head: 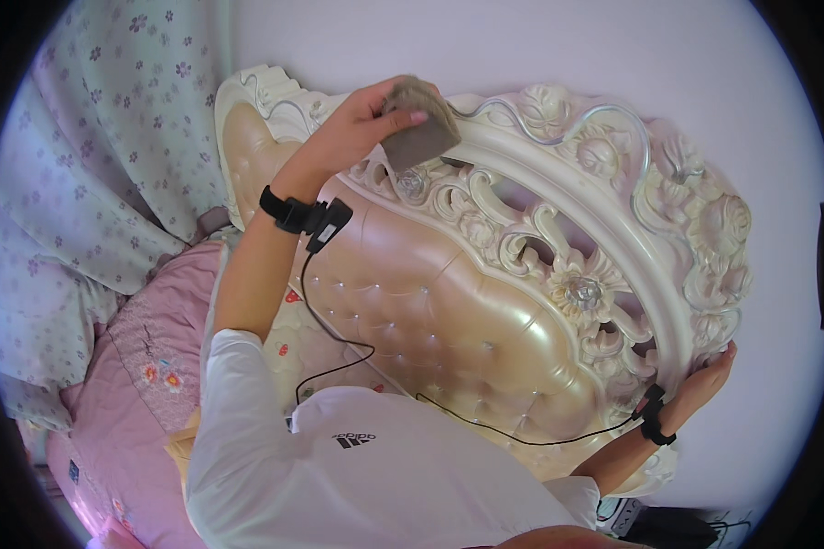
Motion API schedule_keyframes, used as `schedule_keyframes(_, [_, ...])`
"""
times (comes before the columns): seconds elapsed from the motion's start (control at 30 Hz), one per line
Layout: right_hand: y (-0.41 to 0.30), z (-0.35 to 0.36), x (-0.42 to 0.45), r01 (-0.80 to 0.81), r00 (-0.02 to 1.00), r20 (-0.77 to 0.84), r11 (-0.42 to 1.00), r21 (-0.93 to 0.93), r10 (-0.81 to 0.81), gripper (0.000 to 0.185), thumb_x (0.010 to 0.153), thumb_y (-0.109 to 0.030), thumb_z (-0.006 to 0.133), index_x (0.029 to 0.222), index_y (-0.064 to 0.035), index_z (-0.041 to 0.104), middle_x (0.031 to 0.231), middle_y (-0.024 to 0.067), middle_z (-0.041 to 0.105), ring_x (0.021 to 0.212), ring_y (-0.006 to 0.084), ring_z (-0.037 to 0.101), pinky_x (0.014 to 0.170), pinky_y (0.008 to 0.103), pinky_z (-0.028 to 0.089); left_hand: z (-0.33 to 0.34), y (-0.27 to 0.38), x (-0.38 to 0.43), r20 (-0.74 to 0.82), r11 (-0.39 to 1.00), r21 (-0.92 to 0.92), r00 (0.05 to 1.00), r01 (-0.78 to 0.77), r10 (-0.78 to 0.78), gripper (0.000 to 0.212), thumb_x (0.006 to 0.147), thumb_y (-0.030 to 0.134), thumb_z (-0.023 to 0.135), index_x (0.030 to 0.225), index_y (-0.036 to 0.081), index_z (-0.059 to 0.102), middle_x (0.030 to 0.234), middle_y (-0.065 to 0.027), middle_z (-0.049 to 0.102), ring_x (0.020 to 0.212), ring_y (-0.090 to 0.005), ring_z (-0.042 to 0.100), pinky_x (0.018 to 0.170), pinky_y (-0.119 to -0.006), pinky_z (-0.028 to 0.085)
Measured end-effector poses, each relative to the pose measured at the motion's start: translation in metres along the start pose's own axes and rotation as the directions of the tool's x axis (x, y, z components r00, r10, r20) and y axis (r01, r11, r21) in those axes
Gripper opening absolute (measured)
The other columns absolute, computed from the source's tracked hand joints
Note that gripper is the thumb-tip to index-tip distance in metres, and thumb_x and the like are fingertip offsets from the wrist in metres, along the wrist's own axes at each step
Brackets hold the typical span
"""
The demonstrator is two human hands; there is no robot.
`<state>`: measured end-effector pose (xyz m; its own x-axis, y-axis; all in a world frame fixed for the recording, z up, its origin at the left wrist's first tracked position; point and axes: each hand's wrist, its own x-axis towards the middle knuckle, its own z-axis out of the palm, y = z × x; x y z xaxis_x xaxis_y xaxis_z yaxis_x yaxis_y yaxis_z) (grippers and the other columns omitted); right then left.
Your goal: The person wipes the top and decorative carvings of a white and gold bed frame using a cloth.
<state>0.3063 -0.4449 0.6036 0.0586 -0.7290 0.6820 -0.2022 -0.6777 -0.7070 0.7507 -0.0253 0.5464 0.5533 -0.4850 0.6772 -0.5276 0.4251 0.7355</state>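
My left hand (391,123) holds a folded grey-brown cloth (422,134), the thumb lying across its near face. Behind the cloth is the carved top of a cream headboard (556,178), and whether they touch cannot be told. At the headboard's lower right outer edge, my right hand (704,377) lies against the carving; its grip is unclear. Silver trim, carved roses and openwork scrolls decorate the frame. Below them spreads a shiny beige tufted panel (453,309) with small studs. Both wrists wear black straps with dark devices and thin cables.
A flowered curtain (110,137) hangs at left beside a pink embroidered bedspread (172,329). A pale patterned mattress cover (288,343) shows beside the headboard. The wall (693,68) rises behind. A black object (673,528) and wires are at the lower right.
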Motion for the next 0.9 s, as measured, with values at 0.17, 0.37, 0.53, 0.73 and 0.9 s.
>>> schedule_keyframes(0.17, [-0.001, -0.007, 0.001, -0.023, 1.0, -0.005, 0.994, -0.108, 0.023, 0.061, 0.109, -0.047, 0.039, 0.142, 0.0019, 0.056, 0.118, 0.0075, 0.065, 0.088, 0.0139, 0.058, 0.07, 0.0263, 0.046, -0.009, -0.012, 0.027, -0.144, 0.98, 0.189, 0.986, -0.057, 0.085, 0.025, 0.102, 0.013, 0.064, 0.124, 0.002, 0.065, 0.113, -0.0034, 0.071, 0.103, -0.0107, 0.063, 0.094, -0.026, 0.05])
schedule_keyframes(0.37, [-0.017, 0.01, -0.01, -0.127, 0.992, 0.008, 0.991, -0.039, 0.127, 0.06, 0.109, -0.047, 0.039, 0.143, -0.0008, 0.056, 0.102, 0.0027, 0.062, 0.068, 0.0084, 0.046, 0.054, 0.0231, 0.033, 0.014, -0.026, 0.086, -0.007, 0.764, 0.602, 0.955, -0.233, 0.296, 0.031, 0.1, 0.021, 0.068, 0.125, 0.003, 0.064, 0.105, -0.0042, 0.073, 0.095, -0.0115, 0.064, 0.086, -0.027, 0.052])
schedule_keyframes(0.53, [-0.028, 0.015, -0.02, -0.031, 0.997, -0.064, 0.998, 0.059, 0.034, 0.06, 0.109, -0.047, 0.038, 0.143, -0.0003, 0.056, 0.095, 0.0006, 0.058, 0.067, 0.0076, 0.043, 0.054, 0.0229, 0.032, 0.02, 0.003, 0.063, 0.019, 0.909, 0.411, 0.998, -0.063, 0.06, 0.032, 0.101, 0.024, 0.067, 0.126, 0.004, 0.065, 0.104, -0.0016, 0.072, 0.093, -0.0098, 0.062, 0.084, -0.029, 0.052])
schedule_keyframes(0.73, [-0.002, -0.006, -0.004, -0.044, 0.999, -0.019, 0.997, -0.061, 0.043, 0.06, 0.109, -0.045, 0.038, 0.142, 0.0018, 0.056, 0.096, 0.0006, 0.058, 0.069, 0.0075, 0.043, 0.056, 0.0228, 0.033, -0.006, 0.022, 0.068, 0.001, 0.938, 0.343, 0.999, -0.049, 0.052, 0.035, 0.1, 0.029, 0.068, 0.126, 0.005, 0.067, 0.104, -0.0035, 0.073, 0.096, -0.0096, 0.063, 0.085, -0.028, 0.052])
schedule_keyframes(0.9, [0.019, 0.003, 0.011, 0.07, 0.998, -0.003, 0.997, -0.031, -0.07, 0.06, 0.109, -0.045, 0.038, 0.141, 0.003, 0.056, 0.096, 0.0001, 0.057, 0.071, 0.0084, 0.046, 0.058, 0.0223, 0.036, 0.024, -0.006, 0.117, 0.07, 0.716, 0.651, 0.959, -0.252, 0.274, 0.04, 0.098, 0.033, 0.068, 0.128, 0.006, 0.066, 0.11, -0.0148, 0.074, 0.101, -0.0251, 0.069, 0.091, -0.035, 0.053])
